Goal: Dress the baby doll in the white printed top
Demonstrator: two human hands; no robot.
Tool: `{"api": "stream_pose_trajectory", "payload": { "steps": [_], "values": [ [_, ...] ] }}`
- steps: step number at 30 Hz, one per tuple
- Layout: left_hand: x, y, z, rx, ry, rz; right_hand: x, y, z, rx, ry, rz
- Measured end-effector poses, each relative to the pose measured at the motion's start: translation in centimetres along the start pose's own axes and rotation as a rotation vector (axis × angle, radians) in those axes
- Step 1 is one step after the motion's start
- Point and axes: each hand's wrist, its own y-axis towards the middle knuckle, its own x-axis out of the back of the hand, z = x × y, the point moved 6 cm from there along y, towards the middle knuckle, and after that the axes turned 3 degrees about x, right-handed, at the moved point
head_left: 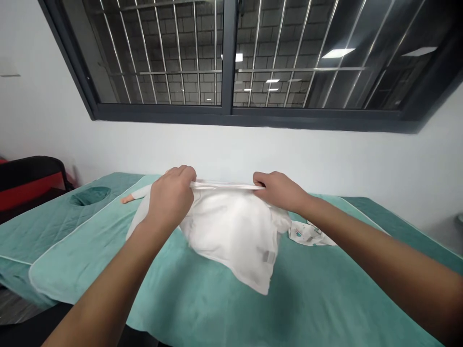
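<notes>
Left hand grip: the left hand [171, 197], just left of the frame's centre, is closed with fingers curled over and pinching one end of the white garment's taut top edge.
Right hand grip: the right hand [278, 191], just right of centre, is likewise closed, fingers pinching the other end of that same edge.
Edge between the hands: a narrow white band runs nearly level from one hand to the other, pulled straight.
Garment: the white garment [235, 231] hangs below the two hands in the middle of the frame, its lower corner resting on the green cover toward lower centre; a small grey tag shows near its lower right.
Doll: a doll's arm [132, 196] with a small hand pokes out left of the left hand, lying on the cover; the rest is hidden behind the hand and the garment.
Patterned cloth: a small printed cloth [307, 234] lies crumpled just right of the garment, below the right wrist.
Bed: a green quilted cover [202, 299] with white piping spans the lower frame; a face hole [89, 195] sits at the left.
Background: a barred dark window [227, 58] fills the upper frame above a white wall.
</notes>
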Motion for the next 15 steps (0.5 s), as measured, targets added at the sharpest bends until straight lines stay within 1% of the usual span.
{"api": "stream_pose_trajectory", "payload": {
  "steps": [2, 4, 5, 7, 8, 9, 10, 11, 13, 15],
  "values": [
    [-0.5, -0.1, 0.6, 0.073, -0.113, 0.056, -0.2, -0.7, -1.4, -0.092, -0.066, -0.013],
    [-1.0, -0.4, 0.4, 0.094, -0.303, 0.166, -0.5, -1.6, -1.8, -0.130, -0.080, -0.021],
    [-1.3, -0.7, -0.1, 0.084, -0.410, 0.246, -0.6, -2.1, -1.6, -0.120, -0.074, -0.032],
    [-1.7, -1.5, -1.4, 0.041, -0.575, 0.397, -0.4, -2.9, -0.3, -0.049, -0.062, -0.083],
    [-1.8, -1.8, -2.1, 0.024, -0.605, 0.439, -0.1, -3.3, 0.6, -0.002, -0.068, -0.117],
    [-1.9, -2.0, -2.6, 0.016, -0.596, 0.450, 0.2, -3.6, 1.5, 0.043, -0.083, -0.151],
    [-1.9, -2.1, -2.9, 0.012, -0.561, 0.433, 0.6, -3.8, 2.3, 0.081, -0.107, -0.186],
    [-1.9, -2.1, -3.2, 0.009, -0.511, 0.390, 1.1, -3.9, 2.9, 0.107, -0.138, -0.223],
    [-1.5, -1.9, -3.2, 0.005, -0.372, 0.260, 2.0, -4.0, 3.3, 0.135, -0.218, -0.290],
    [-1.0, -1.7, -2.7, 0.028, -0.200, 0.114, 2.4, -4.0, 2.7, 0.134, -0.276, -0.319]
  ]
}}
